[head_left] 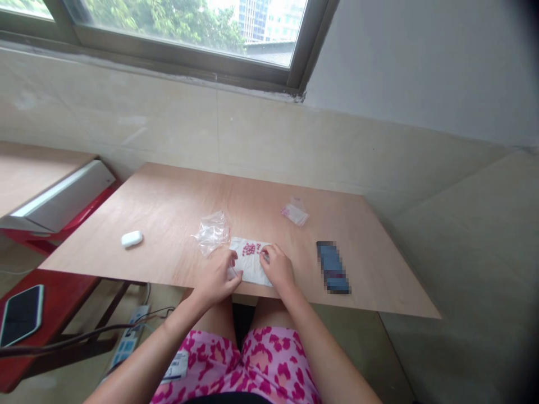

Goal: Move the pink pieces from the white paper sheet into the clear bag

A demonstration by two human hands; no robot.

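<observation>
A white sheet, perhaps tissue or cloth (pixel 255 275), lies near the table's front edge with small red beads (pixel 249 249) clustered on its upper part. My left hand (pixel 219 274) rests at the sheet's left edge; its fingers are bent, with a gap between thumb and forefinger. A faint thin line shows in that gap, too small to name. On the sheet's right side, my right hand (pixel 278 268) has thumb and fingertips pinched together, close by a few beads set apart from the cluster. Whatever is in the pinch is too small to make out.
A crumpled clear plastic bag (pixel 213 231) lies left of the sheet, and small clear bags with pink bits (pixel 295 212) lie behind it. A dark phone (pixel 333 268) is on the right, a white earbud case (pixel 132 239) on the left. Wall and window stand behind the table.
</observation>
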